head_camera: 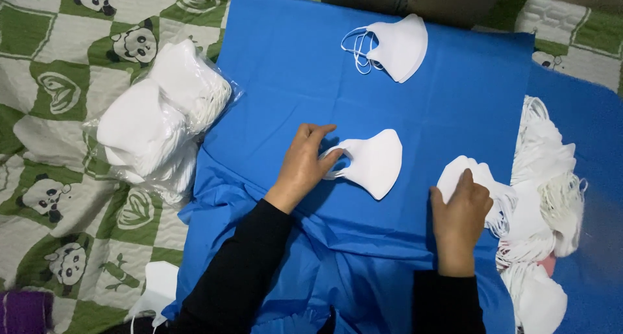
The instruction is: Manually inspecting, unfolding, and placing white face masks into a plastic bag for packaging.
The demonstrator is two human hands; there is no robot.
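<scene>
Starting way over on the left, there's a green and white checked quilt [45, 81] with little panda prints covering the bed, and a clear plastic bag [159, 117] stuffed with white masks sits on it, just touching the edge of the blue sheet [292, 74]. Down at the bottom left corner there's a bit of something purple [23, 311], can't tell what it is, and another loose white mask [156, 292] poking out by the sleeve.

The blue sheet is spread over the middle and everything else lies on it. The left hand [302, 165] is resting flat-ish, fingers loosely curled, fingertips pinching or pressing the ear-loop end of a single white mask [370, 162] that lies folded right in the centre of the sheet. Up above that, near the top edge, there's a small neat stack of folded masks [399, 45] with the loops sticking out to the left.

Further right, the right hand [461, 211] is palm down with fingers together, on top of another white mask [457, 175], pressing on it rather than gripping as far as I can see. Just beside that hand, along the right edge, is a big messy heap of masks [545, 198] with tangled loops.
</scene>
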